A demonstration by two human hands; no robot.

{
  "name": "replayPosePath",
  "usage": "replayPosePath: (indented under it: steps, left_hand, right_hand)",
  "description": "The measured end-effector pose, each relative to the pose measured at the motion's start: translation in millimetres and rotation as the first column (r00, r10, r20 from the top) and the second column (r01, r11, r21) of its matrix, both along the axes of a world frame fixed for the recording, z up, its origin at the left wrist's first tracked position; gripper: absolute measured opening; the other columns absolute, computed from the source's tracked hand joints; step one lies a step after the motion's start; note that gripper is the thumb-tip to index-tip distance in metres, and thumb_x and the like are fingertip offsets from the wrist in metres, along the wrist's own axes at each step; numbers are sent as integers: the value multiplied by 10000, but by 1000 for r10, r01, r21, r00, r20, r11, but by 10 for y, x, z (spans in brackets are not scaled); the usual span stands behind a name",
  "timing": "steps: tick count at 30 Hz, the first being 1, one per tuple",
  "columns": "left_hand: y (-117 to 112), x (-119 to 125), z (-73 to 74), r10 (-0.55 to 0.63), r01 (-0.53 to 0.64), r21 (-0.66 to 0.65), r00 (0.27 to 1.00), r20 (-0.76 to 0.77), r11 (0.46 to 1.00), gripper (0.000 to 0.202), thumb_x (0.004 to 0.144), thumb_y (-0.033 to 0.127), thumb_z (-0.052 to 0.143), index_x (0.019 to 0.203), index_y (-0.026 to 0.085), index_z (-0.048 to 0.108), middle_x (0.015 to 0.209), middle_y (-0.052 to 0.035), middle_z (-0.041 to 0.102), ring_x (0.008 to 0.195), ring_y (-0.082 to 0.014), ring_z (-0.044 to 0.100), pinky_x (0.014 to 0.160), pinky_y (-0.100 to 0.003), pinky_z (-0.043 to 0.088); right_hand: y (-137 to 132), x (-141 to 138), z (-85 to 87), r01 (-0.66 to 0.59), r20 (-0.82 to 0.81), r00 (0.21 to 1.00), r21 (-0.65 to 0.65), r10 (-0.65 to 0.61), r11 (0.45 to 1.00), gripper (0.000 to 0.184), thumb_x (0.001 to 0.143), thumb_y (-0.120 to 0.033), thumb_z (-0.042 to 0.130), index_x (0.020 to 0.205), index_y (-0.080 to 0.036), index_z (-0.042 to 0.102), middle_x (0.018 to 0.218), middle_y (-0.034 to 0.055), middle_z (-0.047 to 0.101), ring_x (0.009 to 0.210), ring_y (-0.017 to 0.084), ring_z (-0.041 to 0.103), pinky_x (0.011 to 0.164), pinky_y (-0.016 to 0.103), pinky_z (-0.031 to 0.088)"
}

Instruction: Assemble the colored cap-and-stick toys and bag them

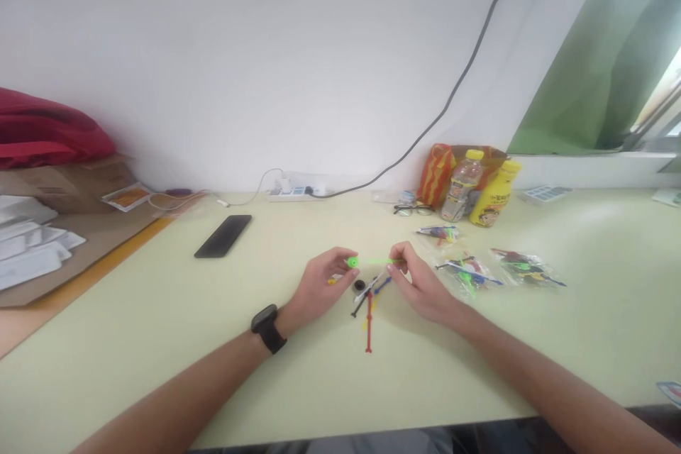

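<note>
Head view here, and the fun bit is tiny, so bear with me. Left hand point(322, 280) has its grip pinched nearly closed, thumb and fingertips, on a small round green piece point(352, 262). Right hand point(420, 284) is pinched on a thin green stick point(379, 262) that points across at it; the stick's far end is lost among the fingers. Both sit between the hands, near the middle of the tabletop point(319, 383). Whether the two green bits actually join, I honestly can't tell, since the stick goes faint before it reaches the round one.

Just below is a loose bunch: black ring point(360, 285), red stick point(369, 330), white stick point(364, 289), blue stick point(381, 285) and black stick point(356, 310). They overlap, so good luck working out who's on top. Something yellow point(365, 324) peeks out from beside the red one, mostly hidden, and another yellow bit point(333, 279) is half covered by the left hand.

Over to the right, clear bags point(526, 268) hold more coloured parts, too jumbled to count. Label text on the yellow bottle point(492, 198) is too blurry to read, and the red cloth point(47, 128) gets cut off at the left edge.
</note>
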State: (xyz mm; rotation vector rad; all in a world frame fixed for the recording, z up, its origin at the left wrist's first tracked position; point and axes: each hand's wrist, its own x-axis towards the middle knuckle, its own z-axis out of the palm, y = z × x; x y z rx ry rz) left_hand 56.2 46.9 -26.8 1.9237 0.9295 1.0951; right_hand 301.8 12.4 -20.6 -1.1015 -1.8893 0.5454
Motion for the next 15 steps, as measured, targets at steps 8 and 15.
replayPosePath:
  steps: [8,15]
  left_hand:
    - [-93,40,61,-96,96,16,995,-15,995,329,929,420,775,1170,207,704,1026,-73,755,952,-218,731,870,-358,634]
    - [-135,51,50,-152,153,10,987,-51,988,232,1012,373,676,1187,225,708,1050,-57,772,948,-204,744,850,-330,612]
  right_hand:
    - [-55,-152,-56,-146,-74,986,37,149,989,177,1082,-360,496,1086,-258,640,985,60,664,872,204,649,787,351,555]
    - [-112,-231,-85,-137,-113,984,24,139,990,145,1079,-347,520,1115,-268,636,1045,51,741,955,211,718,876,359,589]
